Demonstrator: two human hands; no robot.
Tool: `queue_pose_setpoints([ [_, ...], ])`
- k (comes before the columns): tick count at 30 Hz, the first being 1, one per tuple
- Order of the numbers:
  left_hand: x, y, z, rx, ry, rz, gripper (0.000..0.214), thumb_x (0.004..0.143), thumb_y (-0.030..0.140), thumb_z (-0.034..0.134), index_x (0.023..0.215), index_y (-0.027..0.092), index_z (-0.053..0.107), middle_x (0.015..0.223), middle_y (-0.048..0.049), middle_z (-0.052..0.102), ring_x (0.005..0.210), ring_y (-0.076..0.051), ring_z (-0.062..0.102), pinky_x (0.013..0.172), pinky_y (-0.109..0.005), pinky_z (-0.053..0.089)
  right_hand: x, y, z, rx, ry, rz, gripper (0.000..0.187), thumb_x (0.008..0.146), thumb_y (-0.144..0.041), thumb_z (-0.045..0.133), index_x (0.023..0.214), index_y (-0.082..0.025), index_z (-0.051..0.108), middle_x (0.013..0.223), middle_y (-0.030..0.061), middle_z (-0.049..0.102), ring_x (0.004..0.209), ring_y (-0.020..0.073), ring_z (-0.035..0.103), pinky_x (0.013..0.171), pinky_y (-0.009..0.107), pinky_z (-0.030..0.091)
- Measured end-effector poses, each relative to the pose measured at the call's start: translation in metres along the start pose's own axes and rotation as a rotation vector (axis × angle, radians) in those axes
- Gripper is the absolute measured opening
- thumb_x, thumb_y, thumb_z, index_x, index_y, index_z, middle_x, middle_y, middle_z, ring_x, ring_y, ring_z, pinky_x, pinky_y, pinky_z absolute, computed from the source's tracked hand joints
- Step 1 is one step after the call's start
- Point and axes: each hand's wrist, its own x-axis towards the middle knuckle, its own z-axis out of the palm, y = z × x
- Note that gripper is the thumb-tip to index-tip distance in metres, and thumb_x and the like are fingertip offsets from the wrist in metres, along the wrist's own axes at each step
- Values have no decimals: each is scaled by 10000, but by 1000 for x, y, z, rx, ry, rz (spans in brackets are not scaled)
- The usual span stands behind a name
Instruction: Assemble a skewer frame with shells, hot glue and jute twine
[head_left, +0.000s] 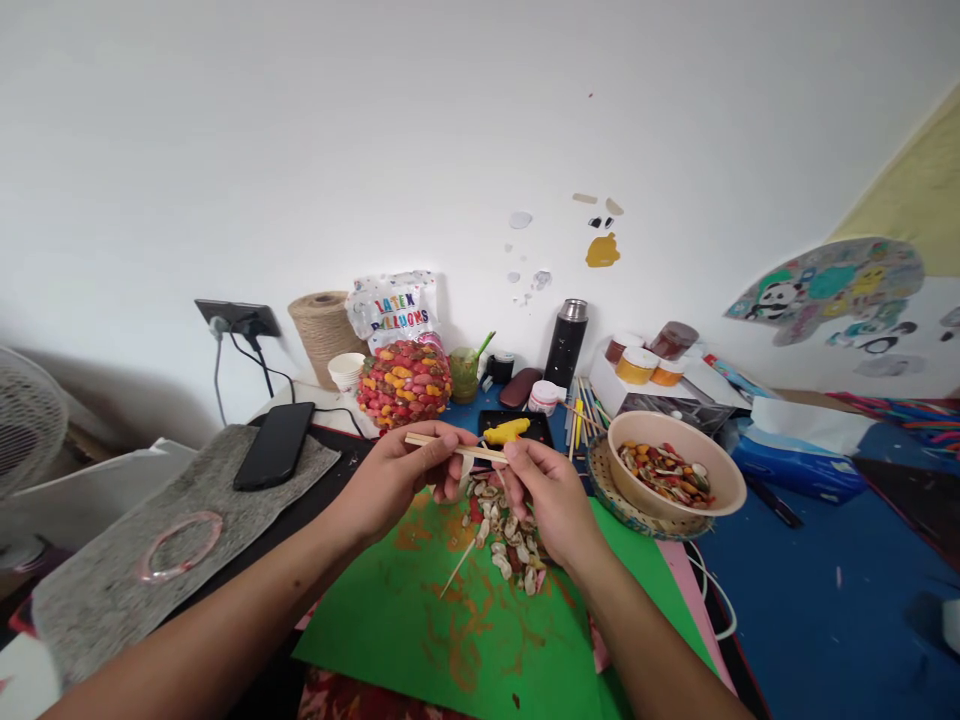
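Observation:
A pair of light wooden chopsticks (480, 453) spans between my two hands above the green paper (420, 640). My left hand (424, 462) pinches them with thumb and fingers, one end sticking out to the left. At the other end, my right hand (546, 488) closes its thumb and fingertips on them. Below lies a pile of plain peanut shells (501, 562), partly hidden by my right hand. A thin pointed stick (457, 570) rests on the orange-smeared paper. Just behind my hands, a yellow-painted object (506, 431) sits over a black tray (536, 422).
Behind stand a ball covered in painted shells (405, 385), a twine spool (322, 335), paper cups (346, 370) and a black flask (567, 340). Right are a bowl (731, 490) of painted shells, paint jars (637, 365) and a tissue pack (795, 465). A phone (274, 446) lies left.

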Motion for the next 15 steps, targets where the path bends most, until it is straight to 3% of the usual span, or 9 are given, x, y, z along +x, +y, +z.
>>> queue_pose_setpoints([
  [15,-6,-19,14,-179,33,27,318,875,401,853,1016,118,827,704,-30,684,594,-127,655,526,-196,475,-1,-4,6,384,-99,78,462,882,-568,805,767,-195,558,528,-80,517,375,48,392,384,182,221],
])
